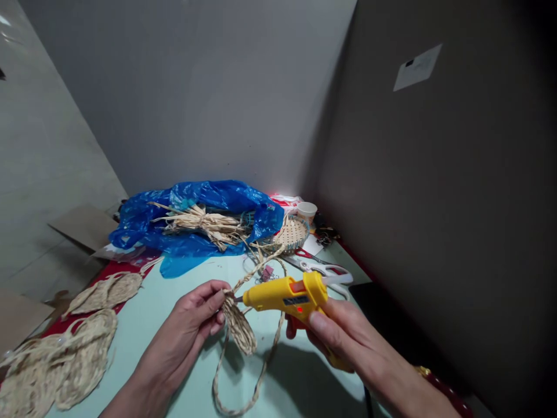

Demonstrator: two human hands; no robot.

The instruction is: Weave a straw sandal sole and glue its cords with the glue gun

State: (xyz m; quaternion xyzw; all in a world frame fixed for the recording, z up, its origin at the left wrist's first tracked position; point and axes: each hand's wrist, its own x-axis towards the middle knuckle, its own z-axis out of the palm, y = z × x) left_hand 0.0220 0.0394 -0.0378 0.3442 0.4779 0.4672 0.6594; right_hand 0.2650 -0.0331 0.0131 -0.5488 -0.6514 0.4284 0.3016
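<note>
My left hand [198,316] pinches the upper end of a small coiled piece of braided straw [240,330], which hangs tilted over the table. From that piece a long straw braid [256,400] loops down onto the table and back up behind. My right hand [335,331] is wrapped round the handle of a yellow hot glue gun [282,294]. Its nozzle points left and meets the coiled straw close to my left fingertips. A red light glows on the gun's side, and a clear glue stick [337,279] sticks out of its back.
Behind, a blue plastic bag [143,217] holds a bundle of dried straw [204,222]. Scissors [326,269], a woven basket [292,233] and a cup [307,210] stand at the back right. Several braided straw pieces [87,360] lie along the left edge. A wall [435,203] rises close on the right.
</note>
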